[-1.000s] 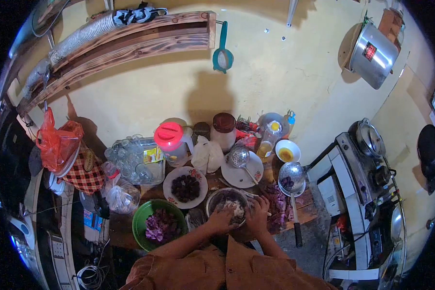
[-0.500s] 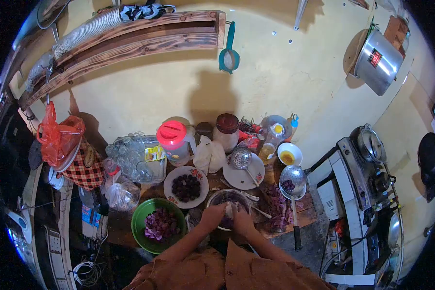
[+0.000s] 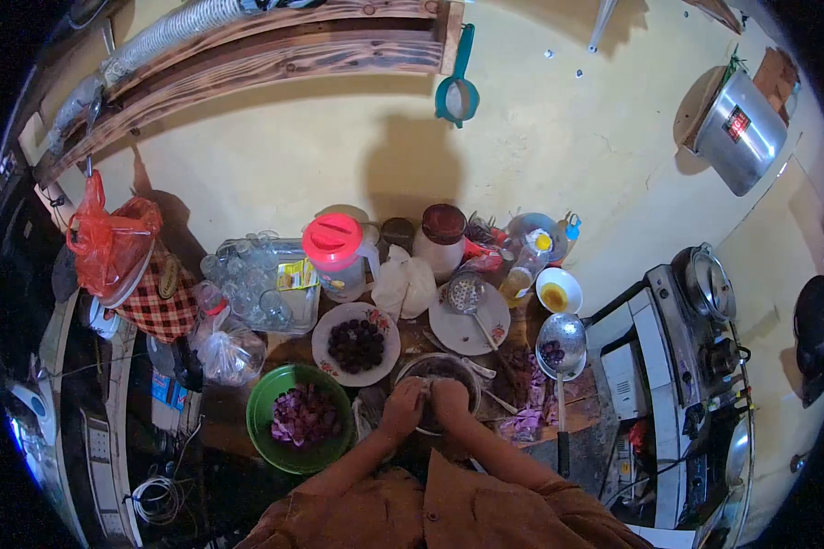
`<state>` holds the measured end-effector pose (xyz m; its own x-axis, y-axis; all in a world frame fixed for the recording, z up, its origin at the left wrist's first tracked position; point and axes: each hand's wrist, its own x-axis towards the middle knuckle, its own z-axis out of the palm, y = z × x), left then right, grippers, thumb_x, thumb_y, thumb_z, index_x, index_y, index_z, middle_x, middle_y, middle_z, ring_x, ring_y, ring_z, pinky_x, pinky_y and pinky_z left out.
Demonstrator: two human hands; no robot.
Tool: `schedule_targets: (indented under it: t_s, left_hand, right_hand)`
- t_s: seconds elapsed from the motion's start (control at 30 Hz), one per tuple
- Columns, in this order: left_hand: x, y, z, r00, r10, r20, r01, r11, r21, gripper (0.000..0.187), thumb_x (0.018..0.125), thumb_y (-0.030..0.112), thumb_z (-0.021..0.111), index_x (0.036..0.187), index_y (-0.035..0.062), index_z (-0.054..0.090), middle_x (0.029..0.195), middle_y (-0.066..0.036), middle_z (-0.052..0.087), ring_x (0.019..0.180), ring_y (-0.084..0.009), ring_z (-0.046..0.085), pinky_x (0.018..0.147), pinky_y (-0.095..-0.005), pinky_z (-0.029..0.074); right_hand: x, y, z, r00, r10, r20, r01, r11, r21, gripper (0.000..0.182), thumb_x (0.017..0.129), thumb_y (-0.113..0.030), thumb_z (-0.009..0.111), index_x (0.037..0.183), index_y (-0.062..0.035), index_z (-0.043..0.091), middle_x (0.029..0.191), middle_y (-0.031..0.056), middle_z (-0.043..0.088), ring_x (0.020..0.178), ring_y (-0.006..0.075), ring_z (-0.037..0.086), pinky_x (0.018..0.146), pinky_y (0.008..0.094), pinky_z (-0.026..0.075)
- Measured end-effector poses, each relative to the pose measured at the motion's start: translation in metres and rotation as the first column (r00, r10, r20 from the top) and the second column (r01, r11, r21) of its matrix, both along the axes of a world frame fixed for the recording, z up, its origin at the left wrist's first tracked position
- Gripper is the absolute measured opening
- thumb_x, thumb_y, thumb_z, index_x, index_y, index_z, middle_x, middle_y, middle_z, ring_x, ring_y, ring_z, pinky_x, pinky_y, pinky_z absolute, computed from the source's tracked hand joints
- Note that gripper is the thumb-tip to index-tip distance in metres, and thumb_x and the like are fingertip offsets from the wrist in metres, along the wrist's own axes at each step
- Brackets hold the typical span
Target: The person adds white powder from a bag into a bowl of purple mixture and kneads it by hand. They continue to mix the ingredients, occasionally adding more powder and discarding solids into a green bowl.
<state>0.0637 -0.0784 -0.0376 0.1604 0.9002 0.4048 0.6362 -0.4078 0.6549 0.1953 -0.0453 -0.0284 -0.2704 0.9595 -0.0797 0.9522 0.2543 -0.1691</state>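
Both of my hands are together over a round metal bowl (image 3: 474,373) near the front of the table. My left hand (image 3: 405,404) is closed at the bowl's left side, and my right hand (image 3: 452,403) is closed beside it. Whatever lies between the fingers is too small to make out. Dark balls fill a flowered plate (image 3: 384,368) behind my left hand. To the left is a green basin (image 3: 258,414) with chopped purple pieces (image 3: 304,416). A slotted spoon (image 3: 465,293) rests on another flowered plate (image 3: 449,337).
At the right, a ladle (image 3: 563,334) with dark balls lies over a bowl, near purple peelings (image 3: 526,423). Behind stand a pink-lidded jug (image 3: 335,261), a jar (image 3: 439,247), an oil bottle (image 3: 522,274) and a tray of glasses (image 3: 298,320). A stove (image 3: 673,311) is far right.
The view has shifted slightly, so the shelf and pot sit differently in frame. My fingers, earlier pointing into the bowl around something pale, are now curled closer together.
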Motion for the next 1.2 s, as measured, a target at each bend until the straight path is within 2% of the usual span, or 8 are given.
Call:
schedule_targets:
  t_s: [0.3, 0.4, 0.5, 0.67, 0.9, 1.0, 1.07, 1.2]
  left_hand:
    - [-0.004, 0.001, 0.001, 0.973, 0.091, 0.212, -0.084, 0.996, -0.044, 0.029, 0.075, -0.003, 0.053, 0.104, -0.0005, 0.053, 0.103, -0.021, 0.054, 0.094, -0.0392, 0.053, 0.083, -0.0434, 0.043]
    - [-0.002, 0.004, -0.006, 0.966, 0.148, 0.211, -0.146, 0.989, -0.023, 0.026, 0.076, -0.002, 0.053, 0.102, -0.0017, 0.054, 0.103, -0.022, 0.055, 0.093, -0.0396, 0.054, 0.084, -0.0431, 0.043]
    - [-0.002, 0.01, -0.018, 0.966, 0.127, 0.223, -0.133, 0.991, 0.012, 0.024, 0.077, -0.001, 0.052, 0.101, -0.0032, 0.055, 0.103, -0.024, 0.055, 0.095, -0.0401, 0.054, 0.086, -0.0434, 0.042]
    - [-0.001, 0.007, -0.006, 0.977, 0.186, 0.108, -0.189, 0.982, 0.022, 0.031, 0.074, -0.001, 0.05, 0.105, -0.0063, 0.051, 0.1, -0.026, 0.053, 0.094, -0.0426, 0.051, 0.082, -0.0436, 0.043]
    - [-0.003, 0.007, -0.001, 0.968, 0.199, 0.154, -0.191, 0.979, -0.07, 0.029, 0.074, -0.001, 0.049, 0.103, -0.0059, 0.05, 0.1, -0.026, 0.052, 0.093, -0.0421, 0.051, 0.081, -0.044, 0.043]
    - [-0.003, 0.005, -0.001, 0.972, 0.194, 0.134, -0.2, 0.979, 0.027, 0.03, 0.074, -0.001, 0.049, 0.103, -0.0053, 0.049, 0.099, -0.025, 0.052, 0.092, -0.0421, 0.051, 0.08, -0.0441, 0.043]
    - [-0.004, 0.005, 0.004, 0.965, 0.176, 0.192, -0.171, 0.984, -0.043, 0.029, 0.074, -0.001, 0.05, 0.103, -0.0049, 0.049, 0.098, -0.025, 0.051, 0.091, -0.0426, 0.051, 0.079, -0.0444, 0.043]
    - [-0.004, 0.007, -0.001, 0.961, 0.14, 0.237, -0.137, 0.99, -0.029, 0.027, 0.074, 0.0, 0.051, 0.101, -0.0043, 0.049, 0.095, -0.025, 0.051, 0.089, -0.0431, 0.051, 0.077, -0.0452, 0.043]
  right_hand:
    - [0.023, -0.001, 0.027, 0.971, -0.051, -0.233, 0.008, 0.983, -0.182, 0.029, 0.064, -0.01, 0.058, 0.09, 0.0038, 0.062, 0.086, 0.0228, 0.061, 0.084, 0.0385, 0.058, 0.078, 0.0424, 0.046]
    - [0.016, -0.027, 0.009, 0.932, 0.024, -0.361, -0.041, 0.998, -0.039, 0.046, 0.067, -0.012, 0.057, 0.109, 0.0047, 0.053, 0.115, 0.0312, 0.046, 0.111, 0.0439, 0.042, 0.092, 0.0478, 0.037]
    - [0.009, -0.033, -0.007, 0.976, 0.206, -0.076, -0.21, 0.976, -0.05, 0.06, 0.072, -0.019, 0.055, 0.125, 0.0034, 0.039, 0.133, 0.0325, 0.023, 0.126, 0.0477, 0.018, 0.097, 0.0581, 0.026]
    - [-0.003, -0.024, -0.006, 0.989, 0.151, -0.009, -0.132, 0.829, -0.543, 0.067, 0.082, -0.035, 0.042, 0.139, -0.0068, 0.02, 0.144, 0.0229, 0.003, 0.132, 0.0413, -0.003, 0.096, 0.0654, 0.019]
    - [-0.021, 0.012, -0.051, 0.875, 0.459, 0.155, -0.245, 0.695, -0.676, 0.07, 0.082, -0.041, 0.041, 0.141, -0.0134, 0.014, 0.146, 0.0154, 0.009, 0.133, 0.0383, -0.005, 0.095, 0.0688, 0.011]
    - [0.002, 0.036, -0.069, 0.802, 0.597, 0.014, -0.383, 0.532, -0.756, 0.06, 0.08, -0.034, 0.047, 0.133, -0.0091, 0.034, 0.142, 0.0153, 0.023, 0.131, 0.0414, 0.011, 0.094, 0.0641, 0.024]
    - [0.007, 0.06, -0.001, 0.882, 0.468, -0.054, -0.27, 0.408, -0.872, 0.05, 0.072, -0.029, 0.058, 0.11, 0.0034, 0.053, 0.117, 0.025, 0.05, 0.118, 0.0435, 0.035, 0.094, 0.046, 0.036]
    - [0.015, 0.048, 0.037, 0.956, 0.285, -0.072, -0.248, 0.654, -0.714, 0.051, 0.067, -0.031, 0.066, 0.104, 0.0025, 0.056, 0.117, 0.025, 0.049, 0.114, 0.0434, 0.039, 0.088, 0.0434, 0.042]
